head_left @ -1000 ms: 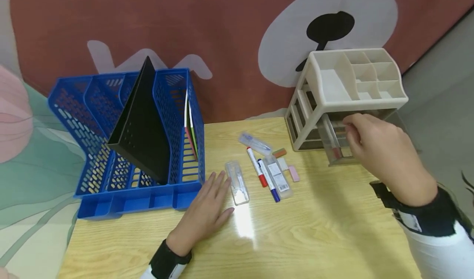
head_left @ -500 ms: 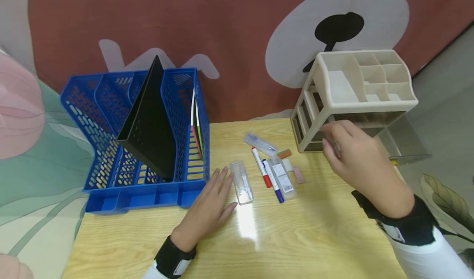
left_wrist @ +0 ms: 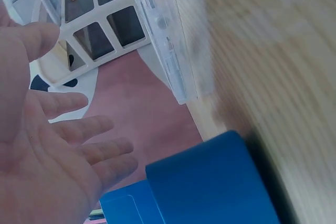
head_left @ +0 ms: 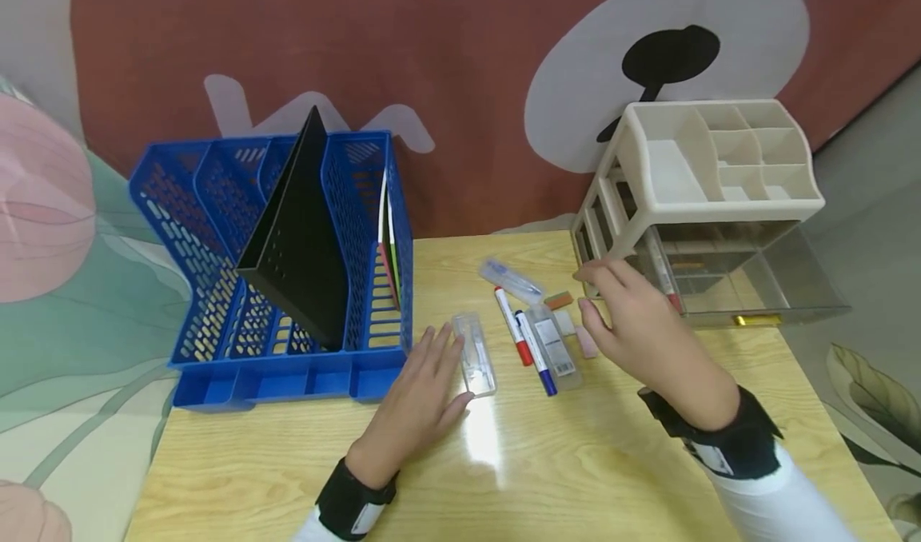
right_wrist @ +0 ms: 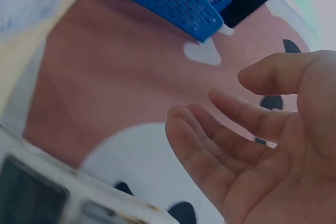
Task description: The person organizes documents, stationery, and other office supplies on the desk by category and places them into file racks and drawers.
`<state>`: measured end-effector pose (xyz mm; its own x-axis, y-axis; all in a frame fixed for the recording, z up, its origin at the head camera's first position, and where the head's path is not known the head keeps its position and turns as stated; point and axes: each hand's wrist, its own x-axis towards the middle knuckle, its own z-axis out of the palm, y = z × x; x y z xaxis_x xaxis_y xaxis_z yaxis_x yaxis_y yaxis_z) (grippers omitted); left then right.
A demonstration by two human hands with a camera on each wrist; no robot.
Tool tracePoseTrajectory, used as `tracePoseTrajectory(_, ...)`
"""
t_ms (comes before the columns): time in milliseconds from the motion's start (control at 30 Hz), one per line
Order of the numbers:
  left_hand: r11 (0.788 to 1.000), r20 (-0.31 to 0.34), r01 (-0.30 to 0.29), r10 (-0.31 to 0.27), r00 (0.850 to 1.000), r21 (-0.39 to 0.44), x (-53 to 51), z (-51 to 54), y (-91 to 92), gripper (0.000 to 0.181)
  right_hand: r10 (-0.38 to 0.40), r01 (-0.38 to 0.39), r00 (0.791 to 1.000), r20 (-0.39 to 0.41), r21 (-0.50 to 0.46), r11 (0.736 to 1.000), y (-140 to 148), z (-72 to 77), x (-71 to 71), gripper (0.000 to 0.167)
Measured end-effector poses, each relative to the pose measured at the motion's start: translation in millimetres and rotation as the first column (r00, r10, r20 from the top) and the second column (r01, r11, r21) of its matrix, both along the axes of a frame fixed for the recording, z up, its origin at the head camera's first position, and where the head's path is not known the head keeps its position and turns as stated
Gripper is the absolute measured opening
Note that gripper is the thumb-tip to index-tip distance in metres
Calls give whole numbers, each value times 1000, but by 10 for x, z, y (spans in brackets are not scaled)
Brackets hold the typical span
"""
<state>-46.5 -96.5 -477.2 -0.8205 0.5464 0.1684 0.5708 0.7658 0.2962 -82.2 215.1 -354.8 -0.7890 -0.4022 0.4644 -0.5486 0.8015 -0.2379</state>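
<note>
My right hand [head_left: 640,326] hovers left of the pulled-out clear drawer [head_left: 727,290], its fingers loosely bent and nothing between them. Inside that drawer, along its left wall, lies a white marker with a red end [head_left: 663,270]. Flat on the table, my left hand [head_left: 420,394] has its fingers straight, beside a slim clear plastic case [head_left: 475,356]. Between the hands are a red-capped marker [head_left: 513,326], a blue-capped marker [head_left: 536,352], a clear case with a white label [head_left: 557,350], a pink block [head_left: 586,342], a white block [head_left: 564,322] and an orange-green block [head_left: 558,300].
A cream desktop organizer [head_left: 730,158] with top compartments stands at the right. On the left is a blue mesh file rack [head_left: 288,382] bearing a black folder [head_left: 302,262] and thin booklets [head_left: 388,238]. Another clear case [head_left: 512,280] lies toward the back. A patterned cloth [head_left: 460,126] hangs behind.
My right hand has withdrawn from over the drawer, moving left toward the small blocks, so the drawer's inside shows. The left hand has stayed by the clear case. The head view has shifted slightly.
</note>
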Motion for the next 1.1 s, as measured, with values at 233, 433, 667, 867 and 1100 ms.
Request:
tracePoseTrajectory(233, 1000, 28, -20, 20, 999, -14, -6, -5, 50, 77, -1, 3, 979, 204, -6, 1000, -165, -326, -99, 28)
tracePoseTrajectory(433, 999, 28, -33, 33, 999, -11, -32, -23, 90, 76, -35, 31, 923, 383, 16, 999, -309, -651, -160, 40)
tracePoseTrajectory(667, 999, 68, -35, 34, 997, 15, -50, -56, 141, 75, -39, 39, 859, 510, 11, 999, -515, -986, -252, 43)
tracePoseTrajectory(867, 999, 43, -41, 40, 998, 17, -61, -94, 162, 75, -74, 48, 873, 481, 65, 997, -672, -1148, -288, 38)
tracePoseTrajectory(1100, 1000, 32, -24, 24, 999, 2, -72, -131, 168, 78, -189, 115, 944, 271, 265, 957, -872, -1310, -303, 35)
